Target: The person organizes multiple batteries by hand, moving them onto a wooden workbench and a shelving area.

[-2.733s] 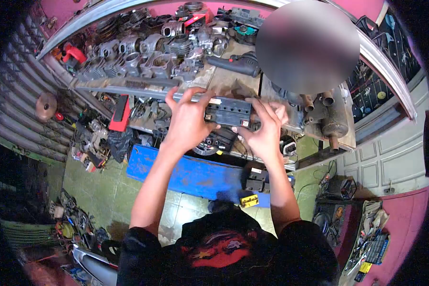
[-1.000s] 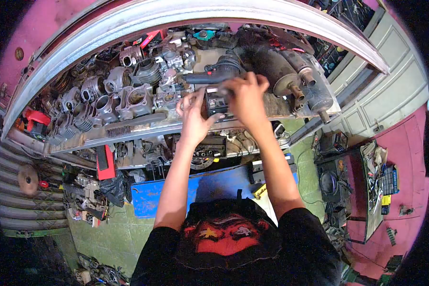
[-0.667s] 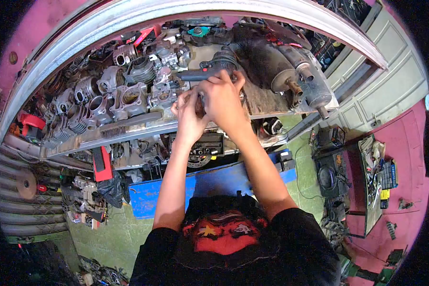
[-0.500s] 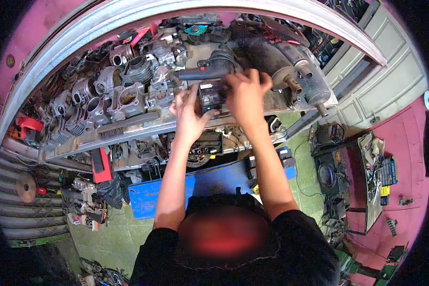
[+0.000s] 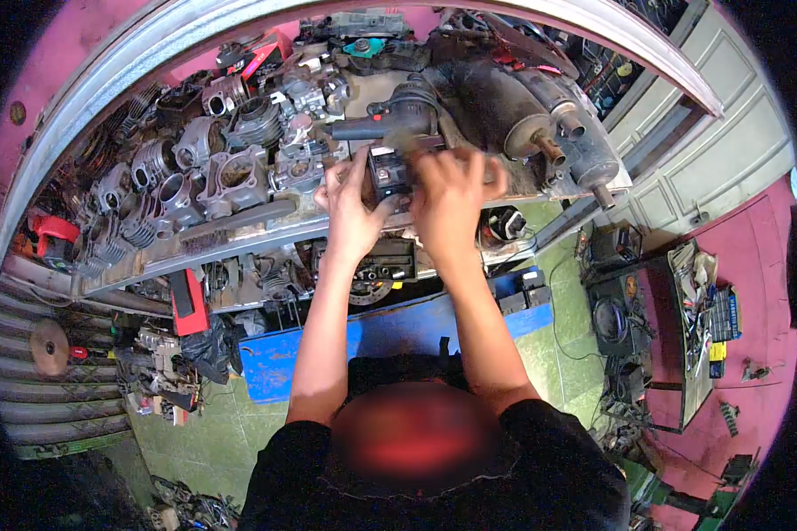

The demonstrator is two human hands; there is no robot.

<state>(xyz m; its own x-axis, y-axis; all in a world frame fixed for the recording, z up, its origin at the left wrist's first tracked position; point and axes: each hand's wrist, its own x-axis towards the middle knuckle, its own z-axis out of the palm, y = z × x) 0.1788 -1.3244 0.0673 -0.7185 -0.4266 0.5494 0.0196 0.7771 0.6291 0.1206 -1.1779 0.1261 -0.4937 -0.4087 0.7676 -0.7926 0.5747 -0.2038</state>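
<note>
My left hand (image 5: 352,212) grips the left side of a small black box-shaped part (image 5: 388,173), thumb near its lower edge, steadying it at the bench's front. My right hand (image 5: 450,199) is closed over the part's right side, its fingers bent. A brownish, motion-smeared thing (image 5: 404,143) shows by the right fingertips; its kind cannot be made out. Just beyond the part lies a dark power tool (image 5: 385,124) with a red button. Dark exhaust mufflers (image 5: 505,115) lie to the right of it.
Several metal engine cylinders (image 5: 239,177) crowd the workbench (image 5: 230,239) on the left. A pale frame bar (image 5: 398,7) arches over the bench. Beneath is a blue bench (image 5: 390,341). A red-and-black box (image 5: 188,303) leans below left. A side table (image 5: 695,380) stands at right.
My right hand has come lower and slightly left, nearer to me, beside the black part. My left hand and the part stay nearly where they were.
</note>
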